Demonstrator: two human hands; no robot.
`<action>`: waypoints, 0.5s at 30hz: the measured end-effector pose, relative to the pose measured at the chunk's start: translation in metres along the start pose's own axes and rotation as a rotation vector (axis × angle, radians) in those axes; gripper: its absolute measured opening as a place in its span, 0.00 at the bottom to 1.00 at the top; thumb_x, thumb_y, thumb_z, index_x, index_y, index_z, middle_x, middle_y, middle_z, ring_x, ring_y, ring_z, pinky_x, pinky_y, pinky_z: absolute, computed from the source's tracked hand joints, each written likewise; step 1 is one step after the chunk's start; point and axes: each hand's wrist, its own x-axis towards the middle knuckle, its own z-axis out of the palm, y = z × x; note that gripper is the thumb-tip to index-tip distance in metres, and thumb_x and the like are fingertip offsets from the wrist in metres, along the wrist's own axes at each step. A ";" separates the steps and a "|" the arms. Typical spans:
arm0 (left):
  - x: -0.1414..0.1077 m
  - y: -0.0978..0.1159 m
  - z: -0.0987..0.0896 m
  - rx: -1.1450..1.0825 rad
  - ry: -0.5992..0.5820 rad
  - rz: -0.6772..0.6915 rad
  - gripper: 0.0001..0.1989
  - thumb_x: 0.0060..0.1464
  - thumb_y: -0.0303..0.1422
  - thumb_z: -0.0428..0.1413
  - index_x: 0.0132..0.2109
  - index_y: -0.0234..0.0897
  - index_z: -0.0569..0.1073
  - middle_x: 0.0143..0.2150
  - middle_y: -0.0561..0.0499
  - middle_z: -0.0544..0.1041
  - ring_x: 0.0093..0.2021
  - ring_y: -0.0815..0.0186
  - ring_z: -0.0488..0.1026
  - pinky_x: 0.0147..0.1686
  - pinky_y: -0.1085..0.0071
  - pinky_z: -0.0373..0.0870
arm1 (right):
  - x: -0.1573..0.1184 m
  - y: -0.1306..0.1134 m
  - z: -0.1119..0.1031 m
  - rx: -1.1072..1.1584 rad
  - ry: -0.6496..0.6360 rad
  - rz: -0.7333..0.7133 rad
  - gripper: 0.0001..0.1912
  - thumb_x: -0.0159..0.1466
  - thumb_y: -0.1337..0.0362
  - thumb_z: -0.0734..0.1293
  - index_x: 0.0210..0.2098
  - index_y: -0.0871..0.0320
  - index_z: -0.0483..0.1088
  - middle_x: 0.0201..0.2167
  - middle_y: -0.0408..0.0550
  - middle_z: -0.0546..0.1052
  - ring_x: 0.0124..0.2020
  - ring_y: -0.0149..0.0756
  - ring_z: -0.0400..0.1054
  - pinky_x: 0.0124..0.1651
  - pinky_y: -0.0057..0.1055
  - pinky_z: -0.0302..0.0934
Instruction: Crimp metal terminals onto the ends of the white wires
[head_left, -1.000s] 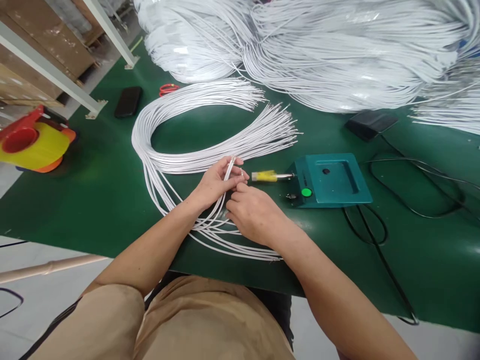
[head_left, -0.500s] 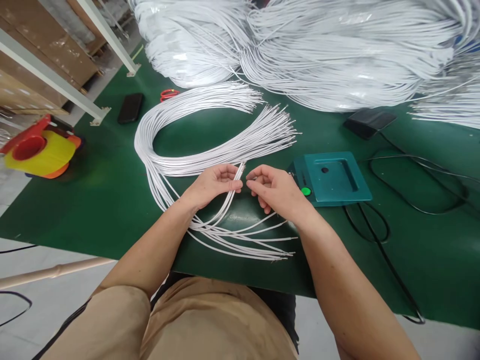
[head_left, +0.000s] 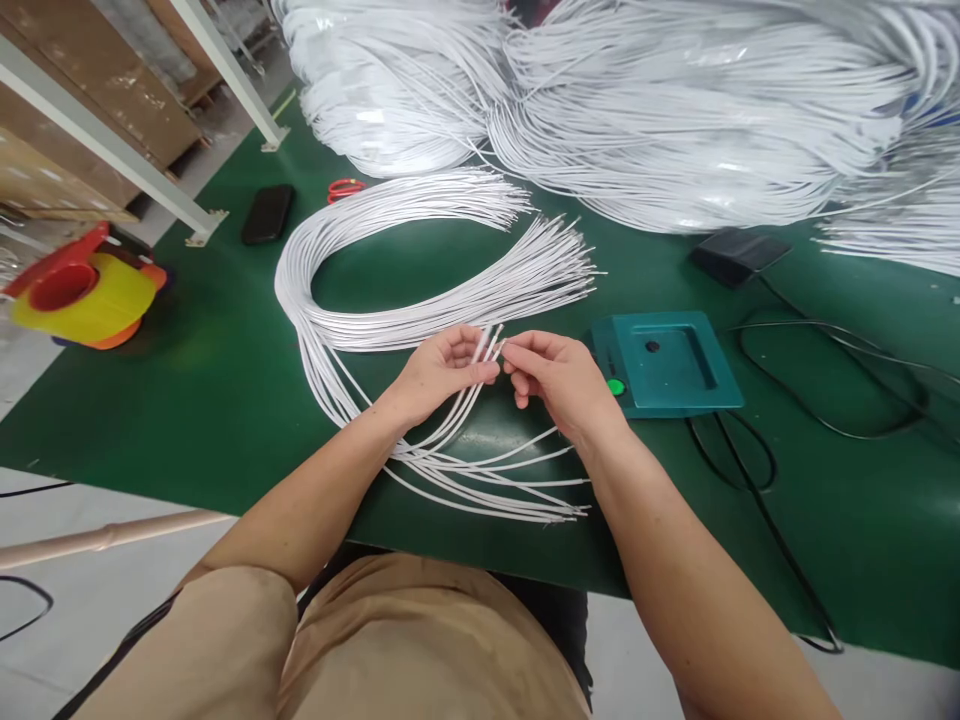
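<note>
Several white cables [head_left: 459,412] rise between the thumb and fingers of my left hand [head_left: 450,370], which is closed round them near their tips. My right hand [head_left: 551,375] is pinched at the tip of one of these cables, just right of my left thumb. Below my hands, more loose white cable ends [head_left: 517,490] fan out to the right on the green table. Behind my hands, a large curved bundle of white cables [head_left: 300,260] lies with both its ends pointing right.
A teal device [head_left: 724,385] with a green button stands right of my right hand, black cords beside it. Farther off are a black box [head_left: 739,257], big heaps of white cable [head_left: 697,130], red-handled scissors [head_left: 345,190], a black phone [head_left: 268,214] and a yellow-and-red tape dispenser [head_left: 82,290].
My right fingertips have closed on a cable tip at my left hand, where a gap was before. The held cable tips are now more spread. The view has shifted slightly.
</note>
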 end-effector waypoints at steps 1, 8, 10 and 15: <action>0.000 0.001 0.001 -0.011 0.000 -0.003 0.18 0.43 0.34 0.69 0.41 0.33 0.72 0.35 0.52 0.77 0.33 0.72 0.74 0.40 0.72 0.71 | 0.000 0.000 0.001 0.069 -0.009 0.023 0.10 0.53 0.62 0.73 0.23 0.60 0.70 0.16 0.38 0.67 0.15 0.22 0.57 0.17 0.23 0.56; -0.003 0.004 0.008 -0.035 0.026 -0.028 0.17 0.42 0.33 0.70 0.34 0.32 0.70 0.31 0.55 0.74 0.29 0.75 0.72 0.32 0.76 0.68 | 0.000 0.000 0.008 0.319 -0.043 0.146 0.12 0.53 0.67 0.70 0.18 0.60 0.64 0.16 0.35 0.62 0.14 0.19 0.48 0.16 0.22 0.54; -0.003 0.004 0.009 -0.032 0.021 -0.010 0.18 0.43 0.35 0.69 0.36 0.33 0.71 0.32 0.54 0.75 0.30 0.74 0.72 0.34 0.76 0.69 | 0.000 0.000 0.009 0.298 -0.005 0.126 0.11 0.52 0.67 0.71 0.18 0.60 0.65 0.16 0.35 0.62 0.14 0.20 0.49 0.17 0.22 0.54; -0.003 0.004 0.009 -0.016 -0.024 0.026 0.18 0.48 0.39 0.66 0.39 0.34 0.68 0.30 0.53 0.76 0.29 0.73 0.73 0.35 0.73 0.71 | -0.002 0.000 0.008 0.245 0.018 0.097 0.11 0.52 0.67 0.71 0.18 0.59 0.65 0.15 0.36 0.63 0.14 0.21 0.49 0.17 0.23 0.55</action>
